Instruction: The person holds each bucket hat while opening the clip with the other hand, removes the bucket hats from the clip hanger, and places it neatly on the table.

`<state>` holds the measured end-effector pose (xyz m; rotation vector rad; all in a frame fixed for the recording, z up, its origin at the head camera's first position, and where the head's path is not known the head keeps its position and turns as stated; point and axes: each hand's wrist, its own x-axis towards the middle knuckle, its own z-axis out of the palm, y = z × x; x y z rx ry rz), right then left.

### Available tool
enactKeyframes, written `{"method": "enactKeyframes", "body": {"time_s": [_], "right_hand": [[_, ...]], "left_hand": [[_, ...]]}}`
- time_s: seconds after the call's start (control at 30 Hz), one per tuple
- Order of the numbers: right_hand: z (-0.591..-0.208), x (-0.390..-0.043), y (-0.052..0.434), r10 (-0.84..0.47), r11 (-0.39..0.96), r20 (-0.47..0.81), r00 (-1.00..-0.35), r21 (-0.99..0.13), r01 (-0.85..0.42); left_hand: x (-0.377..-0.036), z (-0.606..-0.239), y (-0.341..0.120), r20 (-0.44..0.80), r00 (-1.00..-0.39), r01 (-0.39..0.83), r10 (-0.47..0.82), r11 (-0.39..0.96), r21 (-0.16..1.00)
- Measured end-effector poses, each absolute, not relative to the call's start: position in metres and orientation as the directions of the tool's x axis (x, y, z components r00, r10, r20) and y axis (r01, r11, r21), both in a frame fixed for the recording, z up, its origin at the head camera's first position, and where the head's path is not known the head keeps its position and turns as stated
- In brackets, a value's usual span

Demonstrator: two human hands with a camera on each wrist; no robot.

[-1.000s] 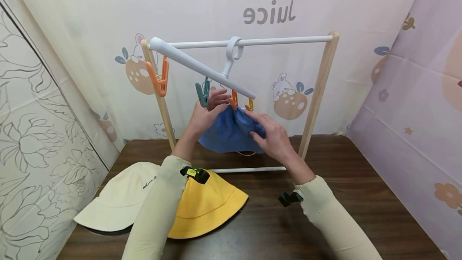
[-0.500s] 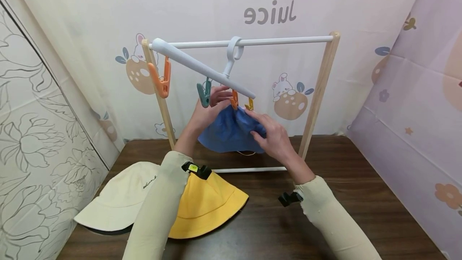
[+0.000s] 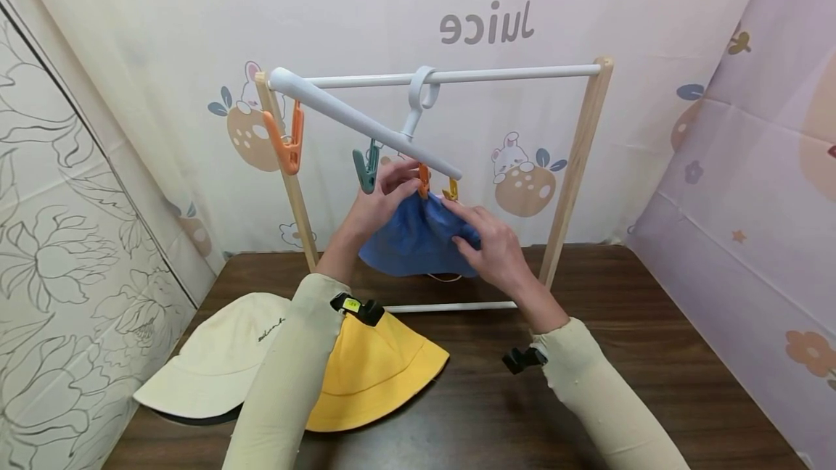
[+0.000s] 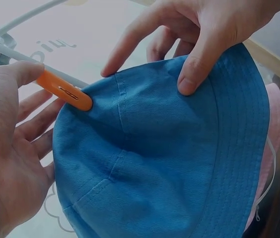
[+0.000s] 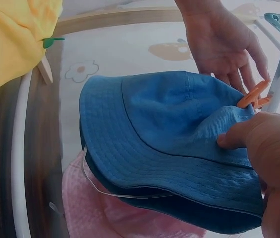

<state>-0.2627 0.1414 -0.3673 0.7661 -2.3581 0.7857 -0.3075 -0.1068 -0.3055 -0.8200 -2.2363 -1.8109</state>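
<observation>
A blue bucket hat [image 3: 408, 245] hangs by the top of its crown from an orange clothespin [image 3: 424, 181] under a tilted white hanger [image 3: 355, 118]. My left hand [image 3: 371, 210] pinches that clothespin; in the left wrist view the thumb presses its handle end, with fingers [image 4: 38, 126] behind. The right hand [image 3: 498, 249] grips the hat's crown, its thumb on the near side in the right wrist view. A yellow clothespin [image 3: 451, 189] sits just above the right fingertips. Below and behind the blue brim shows a pink hat [image 5: 125, 218].
The hanger hooks over the white rod of a wooden-legged rack [image 3: 581, 158]. Along it hang a teal clothespin [image 3: 367, 165] and a larger orange clothespin [image 3: 287, 140]. A cream bucket hat [image 3: 222, 354] and a yellow bucket hat [image 3: 372, 376] lie on the dark wooden table [image 3: 620, 354].
My left hand has moved slightly right, and its spread fingers have closed onto the orange clothespin. The right hand has stayed on the blue hat.
</observation>
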Motion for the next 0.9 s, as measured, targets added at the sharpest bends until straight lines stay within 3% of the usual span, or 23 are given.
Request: {"method": "enactKeyframes", "body": {"time_s": [0.9], "right_hand": [[-0.3723, -0.2666, 0.1448, -0.360, 0.612, 0.621, -0.696, -0.406, -0.679]], "left_hand": [[-0.3067, -0.3104, -0.1054, 0.461, -0.826, 0.512, 0.325, 0.090, 0.854]]}}
